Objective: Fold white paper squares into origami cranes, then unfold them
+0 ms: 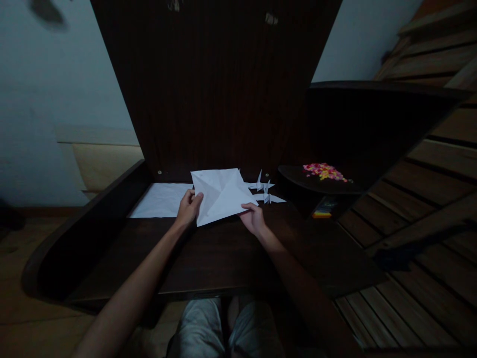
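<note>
A creased square sheet of white paper is held up above the dark desk, tilted, with fold lines meeting near its middle. My left hand pinches its left edge, thumb on top. At the lower right corner, my right hand grips the sheet, its thumb over the front and the other fingers mostly hidden behind. Just right of the sheet, folded white paper cranes sit on the desk, partly covered by it. More white paper lies flat on the desk at the left, beyond my left hand.
The dark wooden desk has a raised left side panel and a tall back panel. A small corner shelf at right bears a pile of pink and yellow bits. Below it stands a small colourful object. Wooden slats rise at far right.
</note>
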`<state>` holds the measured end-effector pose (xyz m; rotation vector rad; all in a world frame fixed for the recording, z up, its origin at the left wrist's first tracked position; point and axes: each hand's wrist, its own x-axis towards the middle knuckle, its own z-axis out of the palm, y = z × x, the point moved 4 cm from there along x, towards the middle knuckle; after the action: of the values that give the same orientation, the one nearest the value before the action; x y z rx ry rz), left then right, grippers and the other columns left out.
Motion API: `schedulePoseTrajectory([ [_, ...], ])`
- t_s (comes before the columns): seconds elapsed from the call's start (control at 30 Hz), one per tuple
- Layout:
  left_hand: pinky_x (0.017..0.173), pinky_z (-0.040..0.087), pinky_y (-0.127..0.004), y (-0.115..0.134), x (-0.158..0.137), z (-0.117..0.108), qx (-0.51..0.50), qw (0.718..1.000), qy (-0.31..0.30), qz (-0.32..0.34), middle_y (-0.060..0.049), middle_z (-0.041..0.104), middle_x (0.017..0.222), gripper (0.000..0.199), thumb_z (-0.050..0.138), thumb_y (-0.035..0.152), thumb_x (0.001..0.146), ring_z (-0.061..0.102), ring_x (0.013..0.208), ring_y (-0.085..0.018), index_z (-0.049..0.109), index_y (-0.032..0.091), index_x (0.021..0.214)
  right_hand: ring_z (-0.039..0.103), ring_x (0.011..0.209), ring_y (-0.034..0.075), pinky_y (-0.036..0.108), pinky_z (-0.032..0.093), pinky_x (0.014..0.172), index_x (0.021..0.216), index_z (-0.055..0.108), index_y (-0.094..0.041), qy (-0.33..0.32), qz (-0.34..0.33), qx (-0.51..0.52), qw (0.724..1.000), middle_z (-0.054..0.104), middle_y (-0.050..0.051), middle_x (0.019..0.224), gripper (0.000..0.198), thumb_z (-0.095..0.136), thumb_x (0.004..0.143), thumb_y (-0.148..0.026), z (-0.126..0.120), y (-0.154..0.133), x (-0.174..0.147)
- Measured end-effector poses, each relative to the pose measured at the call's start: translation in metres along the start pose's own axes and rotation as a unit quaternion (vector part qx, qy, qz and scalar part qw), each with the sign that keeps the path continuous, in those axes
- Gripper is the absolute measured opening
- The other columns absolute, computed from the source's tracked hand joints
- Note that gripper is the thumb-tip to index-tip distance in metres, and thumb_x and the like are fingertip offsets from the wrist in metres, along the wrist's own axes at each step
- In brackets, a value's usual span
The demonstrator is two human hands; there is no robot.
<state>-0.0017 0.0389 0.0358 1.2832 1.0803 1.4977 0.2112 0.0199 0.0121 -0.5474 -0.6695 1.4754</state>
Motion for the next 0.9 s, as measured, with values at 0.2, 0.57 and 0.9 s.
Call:
schedulePoseTrajectory([
  [0.2, 0.051, 0.043, -0.021, -0.002, 0.010, -0.011, -0.055, 0.994, -0.093, -0.026, 0.005, 0.058, 0.064, 0.041, 0.071, 0.048, 0.066, 0.054, 0.051, -0.011, 0.047, 0.023, 0.088, 0.061, 0.104, 0.031, 0.045, 0.053, 0.083, 0.093, 0.064, -0.017, -0.046, 0.039, 0.006, 0.998, 0.072, 0.010, 0.094, 0.048, 0.051, 0.075, -0.060, 0.001, -0.020, -0.005],
  [0.57, 0.047, 0.036, -0.019, -0.010, 0.017, -0.024, 0.107, 0.983, -0.147, 0.006, 0.002, 0.059, 0.067, 0.033, 0.066, 0.046, 0.072, 0.052, 0.053, -0.010, 0.054, 0.020, 0.089, 0.068, 0.083, 0.022, 0.034, 0.054, 0.077, 0.086, 0.068, -0.016, 0.049, 0.022, -0.232, 0.971, 0.074, 0.005, 0.091, 0.041, 0.081, 0.047, -0.018, -0.017, 0.002, 0.002],
  [0.9, 0.045, 0.038, -0.021, -0.007, 0.012, -0.033, 0.114, 0.975, -0.072, -0.178, 0.002, 0.064, 0.063, 0.064, 0.083, 0.029, 0.054, 0.055, 0.049, -0.012, 0.051, 0.020, 0.108, 0.069, 0.076, 0.023, 0.032, 0.055, 0.067, 0.074, 0.067, -0.015, 0.203, -0.061, -0.305, 0.928, 0.075, 0.007, 0.082, 0.024, 0.075, 0.052, -0.020, -0.033, -0.001, 0.006],
])
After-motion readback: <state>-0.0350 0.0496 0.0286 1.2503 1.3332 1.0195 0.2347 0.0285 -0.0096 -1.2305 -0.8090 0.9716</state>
